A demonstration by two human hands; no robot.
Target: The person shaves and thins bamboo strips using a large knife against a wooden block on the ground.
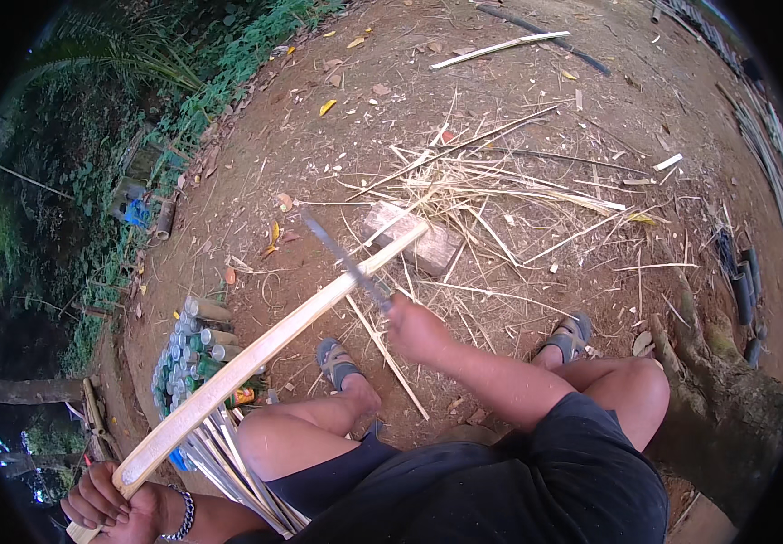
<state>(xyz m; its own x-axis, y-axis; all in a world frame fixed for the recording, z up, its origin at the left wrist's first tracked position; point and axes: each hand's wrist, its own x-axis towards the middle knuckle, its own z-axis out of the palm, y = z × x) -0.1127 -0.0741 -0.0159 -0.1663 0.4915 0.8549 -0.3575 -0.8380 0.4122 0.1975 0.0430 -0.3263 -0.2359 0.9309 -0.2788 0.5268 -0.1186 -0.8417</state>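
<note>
My left hand point(109, 504) is closed around the near end of a long, pale bamboo slat point(256, 352), at the lower left. The slat slants up and away to the right, and its far end rests on a squared wooden block point(437, 250) on the ground. In front of my body, my right hand point(417, 332) grips a long-bladed knife point(330, 243); its handle is mostly hidden in the fist. The blade crosses over the slat, pointing up and left, slightly blurred. Whether its edge touches the slat I cannot tell.
Thin bamboo shavings point(491, 186) are heaped beyond the block. Beside my left leg lie several stacked bottles point(194, 340) and a bundle of strips point(237, 467). A tree trunk with roots point(727, 399) stands at right. A loose strip point(500, 49) lies farther off; greenery borders the left.
</note>
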